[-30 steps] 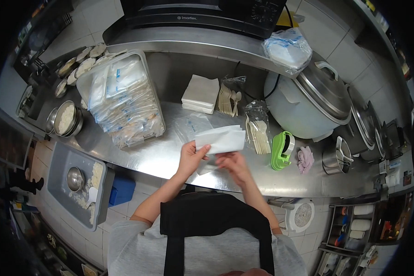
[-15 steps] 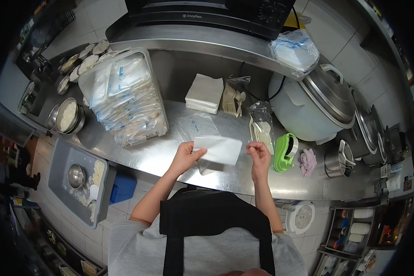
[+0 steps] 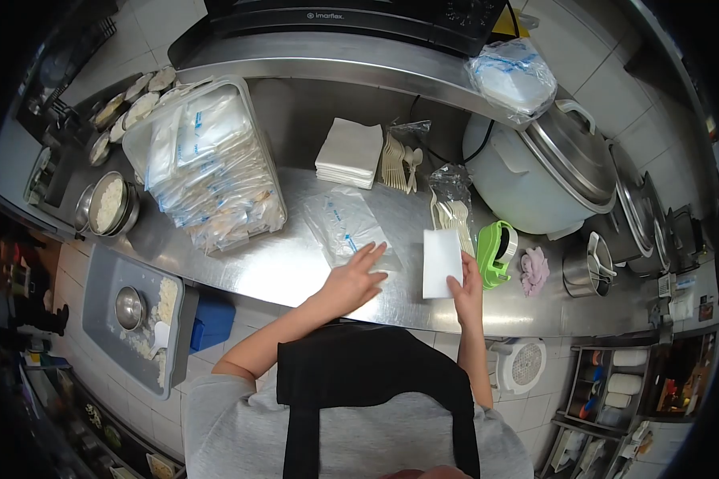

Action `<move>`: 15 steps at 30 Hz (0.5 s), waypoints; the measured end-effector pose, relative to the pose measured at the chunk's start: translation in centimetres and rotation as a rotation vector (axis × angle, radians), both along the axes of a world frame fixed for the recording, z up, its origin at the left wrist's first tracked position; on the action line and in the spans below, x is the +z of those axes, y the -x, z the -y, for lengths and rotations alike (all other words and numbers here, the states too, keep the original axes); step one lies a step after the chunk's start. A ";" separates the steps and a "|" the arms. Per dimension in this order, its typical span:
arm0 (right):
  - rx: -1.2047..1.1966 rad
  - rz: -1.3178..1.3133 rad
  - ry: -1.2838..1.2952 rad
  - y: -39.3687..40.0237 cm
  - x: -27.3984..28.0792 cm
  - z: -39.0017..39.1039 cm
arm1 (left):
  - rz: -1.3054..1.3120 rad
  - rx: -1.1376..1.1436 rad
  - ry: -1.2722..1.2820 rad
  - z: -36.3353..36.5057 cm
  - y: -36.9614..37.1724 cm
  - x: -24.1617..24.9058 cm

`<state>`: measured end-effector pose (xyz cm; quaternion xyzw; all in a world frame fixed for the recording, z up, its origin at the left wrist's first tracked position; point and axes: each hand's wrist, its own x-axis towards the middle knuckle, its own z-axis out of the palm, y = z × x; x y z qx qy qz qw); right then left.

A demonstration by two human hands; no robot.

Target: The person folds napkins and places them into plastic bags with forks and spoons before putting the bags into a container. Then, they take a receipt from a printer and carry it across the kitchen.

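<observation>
My right hand (image 3: 466, 286) pinches the lower edge of a folded white napkin (image 3: 442, 263), which lies flat on the steel counter (image 3: 272, 271) beside a bag of wooden cutlery (image 3: 452, 209). My left hand (image 3: 355, 277) rests with fingers spread on the counter, its fingertips on the near edge of a clear plastic bag with blue print (image 3: 345, 226). It holds nothing.
A stack of white napkins (image 3: 349, 152) and more wooden cutlery (image 3: 398, 164) sit at the back. A clear bin of packed bags (image 3: 204, 164) stands left, a green tape dispenser (image 3: 495, 253), pink cloth (image 3: 533, 270) and rice cooker (image 3: 540, 168) right. Rice bowls (image 3: 109, 203) are far left.
The napkin passed from my left hand to my right and now lies folded on the counter to the right. My left hand let go and dropped onto the plastic bag's edge.
</observation>
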<state>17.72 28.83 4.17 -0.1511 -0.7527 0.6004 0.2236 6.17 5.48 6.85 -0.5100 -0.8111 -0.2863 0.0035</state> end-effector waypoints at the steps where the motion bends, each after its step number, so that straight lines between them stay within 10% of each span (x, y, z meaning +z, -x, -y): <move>1: 0.005 0.042 0.103 -0.7 1.2 0.9 | -0.012 -0.038 0.083 -0.5 -0.2 -0.7; 7: -0.004 -0.007 0.118 -2.3 -0.5 4.7 | 0.092 0.038 0.035 -3.4 2.9 -3.2; 9: 0.150 0.116 -0.248 -2.3 -0.5 5.7 | 0.068 0.021 0.007 -3.9 2.9 -2.0; 15: 0.164 0.123 0.053 -0.1 -0.3 6.8 | 0.044 -0.251 -0.014 -5.0 -0.9 0.0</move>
